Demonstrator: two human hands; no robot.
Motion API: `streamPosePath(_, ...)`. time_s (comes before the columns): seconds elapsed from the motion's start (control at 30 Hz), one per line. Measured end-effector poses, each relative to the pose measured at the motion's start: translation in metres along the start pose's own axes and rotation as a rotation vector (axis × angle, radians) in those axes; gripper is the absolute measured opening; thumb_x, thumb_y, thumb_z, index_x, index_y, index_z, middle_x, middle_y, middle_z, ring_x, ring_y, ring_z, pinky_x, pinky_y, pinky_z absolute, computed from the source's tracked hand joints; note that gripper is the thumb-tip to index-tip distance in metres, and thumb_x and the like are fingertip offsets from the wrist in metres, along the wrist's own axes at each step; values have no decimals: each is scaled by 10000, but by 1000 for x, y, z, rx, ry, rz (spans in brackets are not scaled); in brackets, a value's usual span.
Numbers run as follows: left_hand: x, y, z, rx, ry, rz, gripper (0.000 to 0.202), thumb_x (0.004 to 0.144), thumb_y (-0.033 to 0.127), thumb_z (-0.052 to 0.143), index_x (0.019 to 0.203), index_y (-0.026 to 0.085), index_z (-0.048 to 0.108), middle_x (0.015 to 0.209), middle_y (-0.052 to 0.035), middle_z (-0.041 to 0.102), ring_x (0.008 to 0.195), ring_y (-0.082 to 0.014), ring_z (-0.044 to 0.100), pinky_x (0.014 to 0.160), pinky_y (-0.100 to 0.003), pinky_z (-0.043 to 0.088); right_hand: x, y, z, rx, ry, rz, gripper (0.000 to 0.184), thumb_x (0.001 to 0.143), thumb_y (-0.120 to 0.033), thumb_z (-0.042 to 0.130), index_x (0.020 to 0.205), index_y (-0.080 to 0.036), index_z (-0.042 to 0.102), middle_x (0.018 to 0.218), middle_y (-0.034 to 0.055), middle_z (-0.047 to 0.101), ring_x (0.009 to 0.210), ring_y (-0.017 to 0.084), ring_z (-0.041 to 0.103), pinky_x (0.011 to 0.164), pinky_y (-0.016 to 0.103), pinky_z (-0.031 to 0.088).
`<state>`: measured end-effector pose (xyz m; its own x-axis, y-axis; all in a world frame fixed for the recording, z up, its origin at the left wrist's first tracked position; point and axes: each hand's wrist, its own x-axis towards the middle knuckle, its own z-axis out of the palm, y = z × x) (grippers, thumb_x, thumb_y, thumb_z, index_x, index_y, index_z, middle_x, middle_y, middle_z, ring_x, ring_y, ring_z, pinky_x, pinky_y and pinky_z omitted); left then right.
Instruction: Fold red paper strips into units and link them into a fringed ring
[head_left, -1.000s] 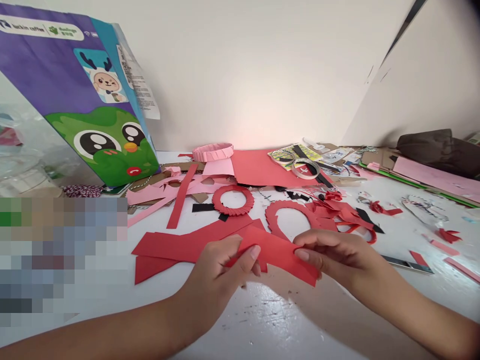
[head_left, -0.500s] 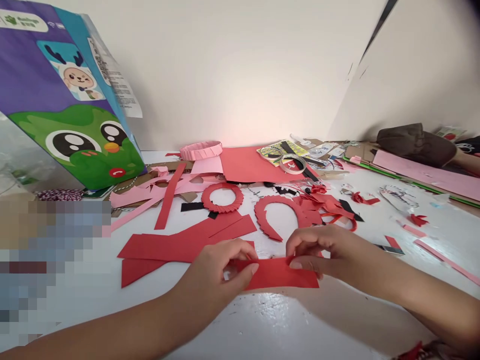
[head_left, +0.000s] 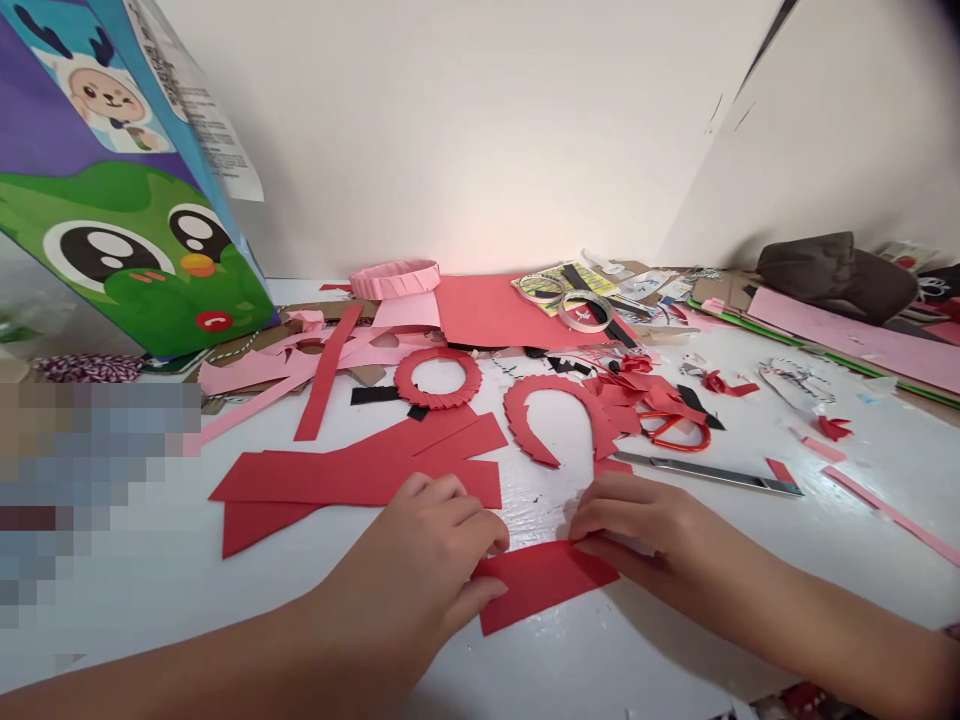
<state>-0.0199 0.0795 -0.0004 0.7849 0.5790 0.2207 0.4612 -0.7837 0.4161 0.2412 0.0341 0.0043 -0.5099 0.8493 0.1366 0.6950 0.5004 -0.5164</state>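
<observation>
A red paper strip (head_left: 551, 585) lies low over the white table, its near long edge toward me. My left hand (head_left: 454, 550) pinches its left end between thumb and curled fingers. At the other end, my right hand (head_left: 630, 525) grips the far edge, thumb against the paper and fingers behind. Beyond my left hand, several cut red strips (head_left: 300, 480) overlap on the table. Past my right hand lie a curved red pleated paper piece (head_left: 529, 415) and a thin metal blade or ruler (head_left: 712, 470). The fingertips behind the strip are partly hidden.
A red pleated ring (head_left: 401, 378) and a pink pleated ring (head_left: 394, 280) sit farther back. Rolls of tape (head_left: 585, 312), red-handled scissors (head_left: 679, 432) and paper scraps crowd the middle. A green and purple bag (head_left: 172, 270) stands at left; a dark cap-like item (head_left: 810, 270) lies at right.
Both hands have brought the red strip down and nearer to me, and it is now tilted, left end lower. The view has shifted slightly; the metal blade shows more fully.
</observation>
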Motion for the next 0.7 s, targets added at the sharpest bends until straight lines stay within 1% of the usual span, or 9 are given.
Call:
streamPosePath(0.07,-3,0,5,70,14,31,158,928,128,570,814,207,646,728,8,654,669,-186,510,619,-308,329,-3,1,1,-13,15,-7,276,985,-77,493,955,-213,732,916,86,750,817,207,705,720,312,565)
streamPosePath(0.17,-3,1,7,165,61,67,271,944,76,470,770,204,634,712,-4,653,652,-186,502,617,-318,319,-5,1,1,-40,21,-31,347,978,-40,448,1013,-218,744,934,85,754,795,198,709,692,295,571)
streamPosePath(0.23,-2,1,5,219,84,100,279,944,59,473,792,201,660,721,-16,668,681,-194,528,644,-327,344,-6,1,1,-69,25,-59,384,970,-21,426,1043,-210,752,953,99,756,798,203,716,679,293,577)
streamPosePath(0.33,0,1,2,254,123,173,249,930,46,517,860,198,702,751,-34,702,739,-202,573,701,-341,392,-7,1,1,-83,26,-89,375,969,-16,433,1043,-192,756,939,107,753,792,206,718,668,292,581)
streamPosePath(0.4,1,-1,1,264,170,221,239,913,37,538,835,193,702,739,-36,706,727,-199,578,691,-344,403,-7,1,0,-79,23,-109,369,967,-15,436,1034,-186,756,933,107,754,789,203,720,671,287,588)
streamPosePath(0.47,2,-3,2,291,187,248,237,899,29,559,778,187,687,716,-29,701,716,-195,584,676,-346,407,-8,1,-1,-90,30,-145,365,974,-24,426,1022,-181,752,937,110,761,790,201,729,674,281,601)
streamPosePath(0.57,1,-3,2,380,190,266,263,888,11,567,721,185,673,700,-19,701,739,-203,608,702,-355,428,-9,-3,-4,-151,71,-201,402,1006,-39,366,1018,-177,743,951,110,782,820,194,755,706,265,626)
streamPosePath(0.7,1,4,0,451,170,327,312,869,-30,515,732,185,695,720,-36,717,732,-215,623,734,-372,458,-7,-12,-6,-343,131,-283,547,1043,-46,224,975,-164,755,928,127,800,801,195,763,695,249,636)
